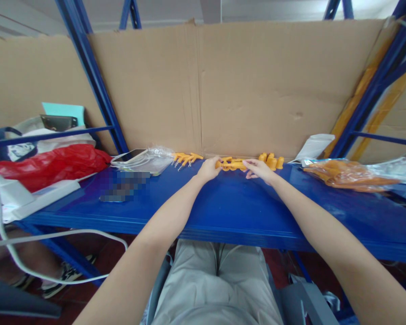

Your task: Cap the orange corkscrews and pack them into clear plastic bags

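My left hand (209,169) is closed around a small yellow plastic piece (218,164) at the back of the blue table. Opposite it, the fingers of my right hand (260,170) are curled and pinched at the right end of a row of yellow plastic pieces (233,163). What its fingertips hold is too small to make out. Just beyond the right hand stand several upright yellow pieces (271,160). Left of my left hand lie yellow pieces with small metal chains (187,159).
Cardboard (257,90) walls off the back of the blue table (237,207). To the left are a phone (131,156), clear plastic bags (159,160), a red bag (57,167) and a white power strip (47,198). At right lies a plastic bag of orange pieces (348,174).
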Motion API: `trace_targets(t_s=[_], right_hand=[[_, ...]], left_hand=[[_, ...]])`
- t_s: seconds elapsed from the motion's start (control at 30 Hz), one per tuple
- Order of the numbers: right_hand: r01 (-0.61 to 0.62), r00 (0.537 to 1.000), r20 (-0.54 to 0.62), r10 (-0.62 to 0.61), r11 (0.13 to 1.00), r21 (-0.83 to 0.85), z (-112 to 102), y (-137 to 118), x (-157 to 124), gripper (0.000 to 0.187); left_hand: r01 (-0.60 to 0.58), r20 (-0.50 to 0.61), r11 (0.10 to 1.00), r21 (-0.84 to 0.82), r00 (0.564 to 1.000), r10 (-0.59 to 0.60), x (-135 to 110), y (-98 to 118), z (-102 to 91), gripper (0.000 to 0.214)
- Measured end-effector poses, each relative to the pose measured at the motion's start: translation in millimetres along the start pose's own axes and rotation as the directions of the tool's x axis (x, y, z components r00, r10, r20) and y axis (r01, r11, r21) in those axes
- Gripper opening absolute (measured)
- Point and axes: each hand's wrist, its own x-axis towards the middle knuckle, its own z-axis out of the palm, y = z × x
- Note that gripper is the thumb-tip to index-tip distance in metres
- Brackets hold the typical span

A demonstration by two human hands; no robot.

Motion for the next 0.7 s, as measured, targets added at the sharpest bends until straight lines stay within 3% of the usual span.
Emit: trace_targets(t_s=[0.17,0.33,0.5,0.7], right_hand=[[-0.036,0.996,0.089,0.03,0.997,0.069,-5.4,-1.2,-2.8,0.036],[-0.111,0.99,0.089,0.106,0.992,0.059,-5.6,-0.4,-3.2,0.015],[-0.051,0.993,0.108,0.045,0.997,0.051,-6.0,4.9,0.9,0.017],[-0.077,0.992,0.103,0.067,0.993,0.089,-6.5,4.3,0.6,0.02]], left_hand=[[0.028,0.048,0.999,-0.044,0.999,-0.025,-0.2,-0.2,-1.4,0.026],[0.017,0.049,0.997,-0.08,0.999,-0.013,-0.4,0.4,-1.2,0.025],[0.018,0.046,0.996,-0.082,0.999,-0.014,-0.3,0.2,-1.6,0.025],[0.017,0.05,0.998,-0.066,0.999,-0.014,-0.1,-0.3,-1.8,0.025]])
